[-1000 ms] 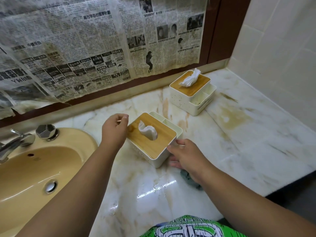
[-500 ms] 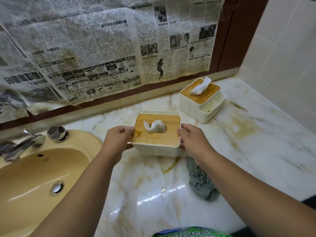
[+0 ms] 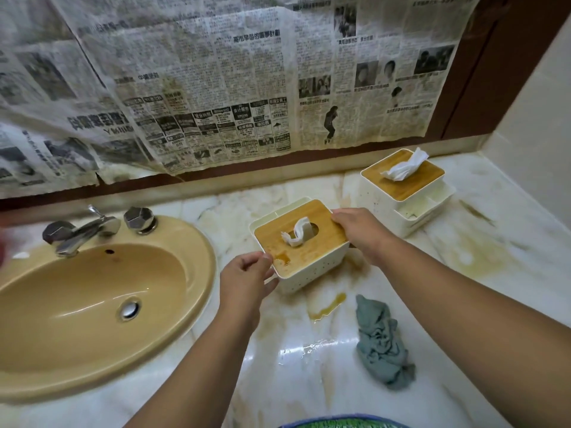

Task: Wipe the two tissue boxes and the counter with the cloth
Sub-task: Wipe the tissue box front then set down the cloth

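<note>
I hold a white tissue box (image 3: 312,270) with a wooden lid between both hands at the counter's middle, tilted with its near-left corner low. My left hand (image 3: 247,281) grips the near-left corner; my right hand (image 3: 361,231) grips the far-right edge. A brown wet patch sits on the lid near my left thumb. The second tissue box (image 3: 404,186) stands at the back right with a tissue sticking out. The grey-blue cloth (image 3: 381,344) lies crumpled on the marble counter (image 3: 309,375), in front of the held box and apart from both hands.
A yellow basin (image 3: 77,304) with a metal tap (image 3: 83,233) fills the left. Brown liquid (image 3: 327,307) and stains mark the counter below the box and at the right. Newspaper (image 3: 216,88) covers the wall behind. A tiled wall (image 3: 531,125) closes the right side.
Both hands took hold of the near tissue box, lifted it and turned it. The cloth, formerly under my right hand, now lies uncovered on the counter.
</note>
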